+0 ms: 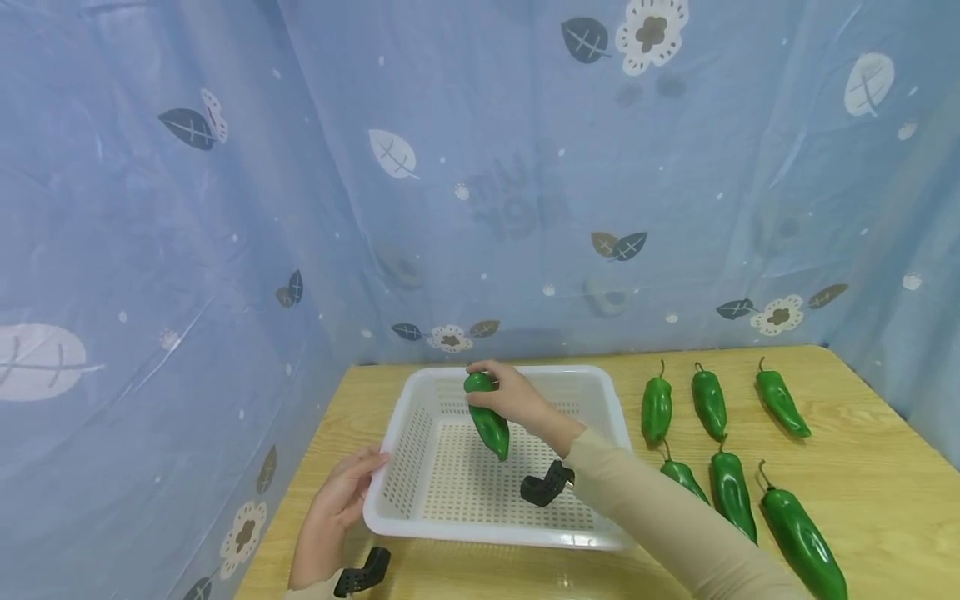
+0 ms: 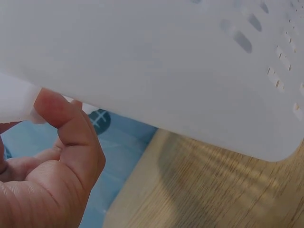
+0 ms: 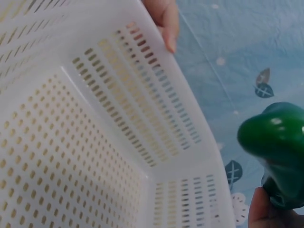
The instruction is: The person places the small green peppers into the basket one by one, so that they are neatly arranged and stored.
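Note:
Over the white plastic basket [image 1: 480,531], my right hand [image 1: 521,402] holds a green chili pepper [image 1: 491,429] near its stem end, its tip pointing down. In the right wrist view that pepper [image 3: 278,137] shows at the right edge, with a bit of the hand [image 3: 268,213] below it. The basket's perforated floor shows no pepper on it. My left hand [image 1: 343,493] grips the basket's left rim, thumb on top. Up close in the left wrist view, the left hand's curled fingers [image 2: 73,118] meet the rim from beneath.
Several green peppers lie on the wooden table [image 1: 885,500] right of the basket, in two rough rows; one is the far pepper [image 1: 657,408], another the large near pepper [image 1: 804,533]. The right sleeve partly covers the near row. A patterned blue curtain [image 1: 480,275] hangs behind and left.

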Demonstrator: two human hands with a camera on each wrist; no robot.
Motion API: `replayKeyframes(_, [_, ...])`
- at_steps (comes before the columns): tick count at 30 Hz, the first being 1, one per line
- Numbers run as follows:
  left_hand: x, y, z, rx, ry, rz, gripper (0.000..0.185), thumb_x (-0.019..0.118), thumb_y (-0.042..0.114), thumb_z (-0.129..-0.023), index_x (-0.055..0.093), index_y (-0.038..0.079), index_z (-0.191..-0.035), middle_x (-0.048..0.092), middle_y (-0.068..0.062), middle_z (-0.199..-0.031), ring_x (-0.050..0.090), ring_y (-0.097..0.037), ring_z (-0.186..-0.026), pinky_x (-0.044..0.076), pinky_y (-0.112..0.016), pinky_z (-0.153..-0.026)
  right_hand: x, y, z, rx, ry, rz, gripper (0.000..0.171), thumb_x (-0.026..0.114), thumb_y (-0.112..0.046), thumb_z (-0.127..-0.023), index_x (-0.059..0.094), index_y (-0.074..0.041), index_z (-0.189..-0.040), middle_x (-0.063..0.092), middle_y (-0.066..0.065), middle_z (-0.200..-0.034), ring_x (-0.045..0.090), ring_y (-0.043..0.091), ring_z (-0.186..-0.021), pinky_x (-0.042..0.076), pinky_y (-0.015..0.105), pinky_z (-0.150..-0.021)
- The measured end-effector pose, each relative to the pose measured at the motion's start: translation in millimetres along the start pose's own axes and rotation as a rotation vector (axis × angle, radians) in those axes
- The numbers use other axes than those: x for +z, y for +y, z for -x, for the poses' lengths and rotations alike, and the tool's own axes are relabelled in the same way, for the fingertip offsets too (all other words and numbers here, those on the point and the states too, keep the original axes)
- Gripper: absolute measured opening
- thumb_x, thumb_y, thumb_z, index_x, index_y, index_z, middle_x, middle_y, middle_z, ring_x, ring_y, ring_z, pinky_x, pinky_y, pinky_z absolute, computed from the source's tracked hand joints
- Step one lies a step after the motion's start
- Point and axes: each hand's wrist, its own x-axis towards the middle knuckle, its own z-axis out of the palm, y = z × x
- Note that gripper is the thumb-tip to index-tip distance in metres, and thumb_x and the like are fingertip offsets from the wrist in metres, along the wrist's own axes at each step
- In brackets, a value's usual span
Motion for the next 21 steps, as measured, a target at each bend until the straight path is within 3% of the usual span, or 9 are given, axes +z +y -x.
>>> replayKeyframes(4, [0.1, 0.1, 0.9, 0.012, 0.003, -0.011, 0.035, 0.042, 0.011, -0.101, 0.039, -0.008, -0.13, 0.065, -0.003, -0.109, 0.064, -0.017, -0.102, 0.054, -0.032, -0.088, 8.5, 0.9, -4.7, 0.011, -0.014, -0.009, 0.048, 0.069, -0.022, -0.086, 0.054, -0.016, -0.131, 0.058, 0.013, -0.118, 0.058, 0.026, -0.102, 0.055, 0.035, -0.073])
replayKeyframes(12, [0.7, 0.7, 0.4, -0.016, 0.042, -0.043, 0.05, 0.042, 0.012, -0.1, 0.023, -0.015, -0.139, 0.064, -0.003, -0.11, 0.064, -0.017, -0.103, 0.052, -0.033, -0.091, 24.5, 5.7, -11.5, 0.032, -0.05, -0.005, 0.051, 0.069, -0.024, -0.086, 0.052, -0.012, -0.133, 0.057, 0.017, -0.118, 0.06, 0.024, -0.094, 0.055, 0.035, -0.071])
replayKeyframes(21, [1.1, -0.6, 0.0, -0.025, 0.051, -0.042, 0.043, 0.042, 0.01, -0.1, 0.03, -0.013, -0.134, 0.064, -0.005, -0.109, 0.064, -0.019, -0.103, 0.052, -0.035, -0.092, 43.9, 13.1, -18.6, 0.034, -0.079, -0.003, 0.049, 0.069, -0.019, -0.086, 0.053, -0.008, -0.131, 0.057, 0.019, -0.118, 0.061, 0.025, -0.094, 0.056, 0.036, -0.071])
